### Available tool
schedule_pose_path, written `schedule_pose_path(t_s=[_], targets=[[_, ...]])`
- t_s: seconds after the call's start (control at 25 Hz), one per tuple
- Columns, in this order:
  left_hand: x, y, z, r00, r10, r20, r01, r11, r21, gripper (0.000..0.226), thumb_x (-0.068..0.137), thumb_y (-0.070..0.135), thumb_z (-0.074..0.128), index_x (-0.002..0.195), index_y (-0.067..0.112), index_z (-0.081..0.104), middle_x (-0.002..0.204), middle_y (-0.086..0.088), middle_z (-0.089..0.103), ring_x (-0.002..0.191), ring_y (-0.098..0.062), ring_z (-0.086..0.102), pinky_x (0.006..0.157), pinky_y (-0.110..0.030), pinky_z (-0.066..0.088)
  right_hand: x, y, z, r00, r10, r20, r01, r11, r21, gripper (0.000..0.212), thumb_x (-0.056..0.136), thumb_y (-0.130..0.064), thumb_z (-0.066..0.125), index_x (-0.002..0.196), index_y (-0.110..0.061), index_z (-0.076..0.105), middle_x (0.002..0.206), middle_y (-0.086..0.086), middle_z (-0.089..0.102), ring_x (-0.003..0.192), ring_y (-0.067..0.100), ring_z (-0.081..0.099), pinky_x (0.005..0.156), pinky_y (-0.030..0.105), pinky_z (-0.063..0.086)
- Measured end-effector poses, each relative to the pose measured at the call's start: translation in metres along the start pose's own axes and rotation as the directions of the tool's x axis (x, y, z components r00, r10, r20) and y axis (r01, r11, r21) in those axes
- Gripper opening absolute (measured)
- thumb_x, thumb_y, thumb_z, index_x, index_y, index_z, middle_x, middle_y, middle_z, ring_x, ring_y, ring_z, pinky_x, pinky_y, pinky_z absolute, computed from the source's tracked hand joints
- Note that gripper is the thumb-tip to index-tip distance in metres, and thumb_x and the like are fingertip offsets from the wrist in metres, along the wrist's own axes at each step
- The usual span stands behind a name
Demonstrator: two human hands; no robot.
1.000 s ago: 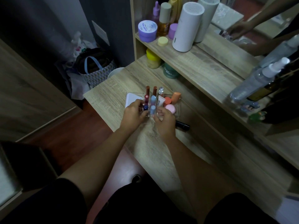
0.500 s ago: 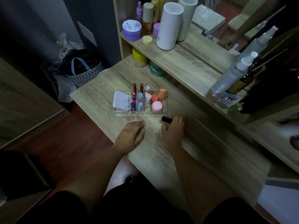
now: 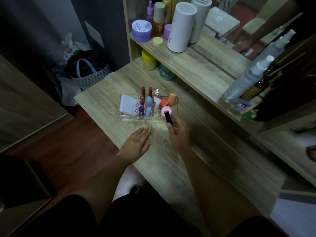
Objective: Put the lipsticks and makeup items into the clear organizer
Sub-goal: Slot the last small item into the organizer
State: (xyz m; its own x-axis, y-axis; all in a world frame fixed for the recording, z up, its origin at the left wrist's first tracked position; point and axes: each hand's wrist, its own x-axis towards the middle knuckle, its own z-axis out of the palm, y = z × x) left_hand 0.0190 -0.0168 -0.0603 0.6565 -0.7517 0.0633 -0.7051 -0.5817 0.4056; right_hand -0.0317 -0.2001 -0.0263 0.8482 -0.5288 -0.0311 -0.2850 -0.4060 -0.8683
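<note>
Lifted off the counter (image 3: 164,161) since half a second ago, the slim black lipstick tube (image 3: 168,118) is pinched in the right hand (image 3: 177,134), its long axis pointing away toward the clear plastic organizer (image 3: 130,116) just beyond, over the pink sponge (image 3: 165,111). Left hand (image 3: 136,142) rests flat, empty.

I see the organizer (image 3: 148,117) on the desk (image 3: 106,103), the compact (image 3: 128,105) in its left compartment, lipsticks (image 3: 145,101) upright in the middle slots, sponges (image 3: 168,102) at its right; my left hand (image 3: 137,142) lies flat on the desk before it; my right hand (image 3: 178,132), right of the left, holds a tube (image 3: 168,118) over the organizer's front right corner.
</note>
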Motion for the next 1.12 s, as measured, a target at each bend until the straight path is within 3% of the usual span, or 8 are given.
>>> schedule_pose_path(t_s=[0.2,0.32,0.44,0.52,0.64,0.88,1.04,1.12], targets=[[0.001,-0.002,0.001,1.000,0.018,0.001,-0.018,1.000,0.001,0.050,0.085,0.017,0.066,0.128,-0.003,0.050,0.133,-0.023,0.055,0.126,-0.039,0.048,0.105,-0.054,0.037,0.017,-0.020,0.015,0.997,0.023,0.078,-0.038,0.980,0.193,0.045,0.097,-0.004,0.043,0.142,-0.012,0.038,0.131,0.020,0.057,0.118,0.029,0.057,0.100,0.044,0.049],[0.001,-0.003,0.001,1.000,0.015,0.006,-0.015,1.000,-0.014,0.050,0.087,0.018,0.063,0.130,-0.003,0.048,0.136,-0.023,0.051,0.130,-0.038,0.045,0.108,-0.052,0.036,0.020,-0.028,0.022,0.968,0.171,0.181,-0.243,0.807,0.538,0.042,0.098,0.001,0.037,0.140,-0.007,0.039,0.133,0.019,0.053,0.119,0.029,0.054,0.093,0.036,0.053],[0.001,-0.004,0.002,1.000,0.005,0.007,-0.005,1.000,-0.027,0.050,0.089,0.021,0.060,0.132,-0.001,0.046,0.139,-0.021,0.049,0.133,-0.036,0.041,0.111,-0.050,0.032,0.022,-0.035,0.027,0.959,0.208,0.194,-0.285,0.718,0.635,0.035,0.099,-0.003,0.039,0.134,0.001,0.041,0.124,0.015,0.055,0.119,0.031,0.053,0.078,0.021,0.057],[0.001,-0.004,0.002,1.000,0.010,0.001,-0.010,1.000,-0.025,0.050,0.089,0.021,0.061,0.132,-0.001,0.046,0.139,-0.021,0.049,0.132,-0.037,0.042,0.111,-0.051,0.031,0.024,-0.039,0.028,0.972,0.174,0.158,-0.235,0.760,0.605,0.029,0.100,-0.011,0.041,0.127,0.000,0.047,0.116,0.014,0.059,0.113,0.032,0.057,0.080,0.029,0.057],[0.001,-0.005,0.002,1.000,0.014,-0.006,-0.014,1.000,-0.027,0.050,0.089,0.020,0.061,0.131,-0.002,0.047,0.138,-0.022,0.050,0.132,-0.037,0.042,0.110,-0.050,0.031,0.027,-0.035,0.025,0.988,0.119,0.100,-0.149,0.904,0.401,0.022,0.098,-0.019,0.048,0.115,-0.010,0.059,0.115,0.019,0.065,0.102,0.027,0.065,0.087,0.038,0.054],[0.001,-0.007,0.003,1.000,0.023,-0.005,-0.023,0.999,-0.039,0.050,0.090,0.022,0.058,0.133,0.000,0.045,0.140,-0.021,0.048,0.134,-0.036,0.040,0.112,-0.048,0.030,0.030,-0.026,0.018,0.995,0.091,0.050,-0.102,0.941,0.323,0.032,0.086,-0.004,0.064,0.118,-0.007,0.062,0.106,0.005,0.070,0.088,0.001,0.066,0.080,0.016,0.053],[0.001,-0.007,0.002,0.999,0.029,-0.016,-0.030,0.999,-0.035,0.050,0.089,0.021,0.061,0.131,-0.001,0.047,0.138,-0.021,0.050,0.132,-0.037,0.042,0.111,-0.050,0.031,0.031,-0.023,0.019,0.997,0.054,0.046,-0.064,0.966,0.252,0.035,0.084,-0.002,0.066,0.119,-0.006,0.063,0.109,0.005,0.070,0.093,0.004,0.066,0.079,0.004,0.051],[0.001,-0.006,0.002,1.000,0.029,-0.010,-0.029,0.999,-0.037,0.050,0.088,0.021,0.061,0.131,-0.002,0.047,0.138,-0.021,0.050,0.132,-0.037,0.042,0.111,-0.050,0.031,0.032,-0.023,0.021,0.998,0.027,0.051,-0.038,0.977,0.212,0.034,0.085,-0.001,0.065,0.118,-0.005,0.063,0.111,0.010,0.070,0.093,0.006,0.066,0.082,0.007,0.052]])
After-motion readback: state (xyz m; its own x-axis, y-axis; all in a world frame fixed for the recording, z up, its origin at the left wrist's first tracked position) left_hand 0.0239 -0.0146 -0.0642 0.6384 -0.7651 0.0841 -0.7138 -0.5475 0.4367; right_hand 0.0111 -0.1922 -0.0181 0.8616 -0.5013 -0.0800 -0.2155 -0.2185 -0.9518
